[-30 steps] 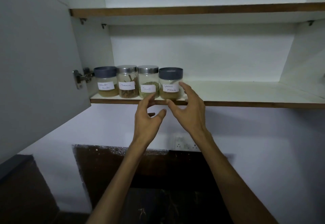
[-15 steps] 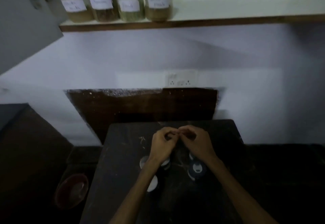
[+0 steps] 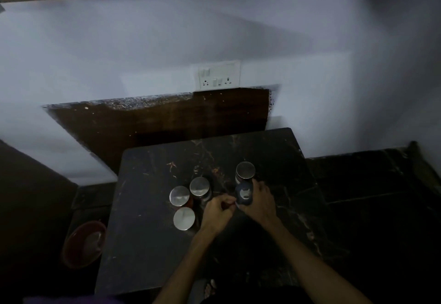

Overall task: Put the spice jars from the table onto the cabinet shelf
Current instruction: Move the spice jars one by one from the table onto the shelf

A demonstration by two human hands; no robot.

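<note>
On dim table point(image 3: 148, 244), right hand point(image 3: 259, 204) gripping dark-lidded jar point(image 3: 244, 194) (left hand point(image 3: 216, 214) curled, contents unclear).

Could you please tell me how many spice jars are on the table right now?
5: three silver-lidded jars clustered left, one farther back, and a dark-lidded jar in the right hand. The hands may hide more.

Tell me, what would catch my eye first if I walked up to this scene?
Probably the cluster of jars with shiny metal lids on the dark table, bright against its surface. Just right of them, the right hand wraps around a dark-lidded jar, with the left hand curled beside it; whether it touches that jar is unclear. Above, a white switch plate stands out on the pale wall.
</note>
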